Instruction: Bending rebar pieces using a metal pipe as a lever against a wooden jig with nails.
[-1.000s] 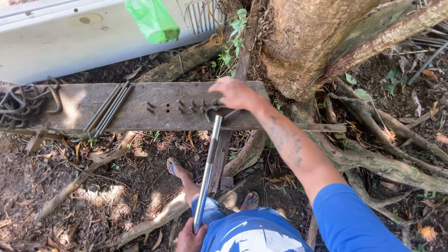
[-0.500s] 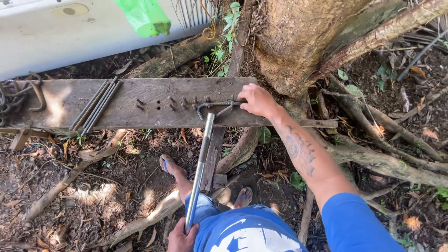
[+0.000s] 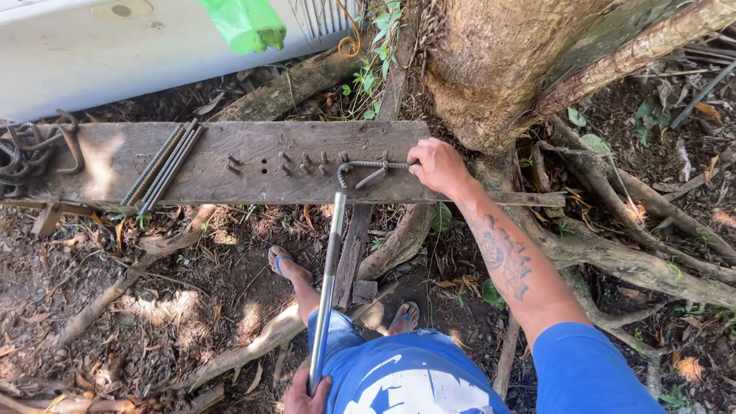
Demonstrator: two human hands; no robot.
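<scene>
A weathered wooden plank (image 3: 230, 165) lies across roots, studded with several bent nails (image 3: 303, 162) as pegs. A thin steel rod (image 3: 376, 164) sits among the pegs, curved into a hook at its left end. My right hand (image 3: 437, 165) grips the rod's right end on the plank. My left hand (image 3: 307, 395) holds the lower end of a long metal pipe (image 3: 328, 284), whose top end meets the rod's bend at the pegs. My two feet in sandals (image 3: 280, 261) stand below the plank.
Straight steel rods (image 3: 165, 165) lie in a bundle on the plank's left part, and bent hooks (image 3: 31, 149) pile at its left end. A tree trunk (image 3: 498, 61) and thick roots (image 3: 629, 261) crowd the right. A white panel (image 3: 115, 46) and green plastic bag (image 3: 245, 23) sit behind.
My right hand has slid to the right along the plank with the rod, from the pegs toward the trunk. The pipe has stayed upright against the pegs.
</scene>
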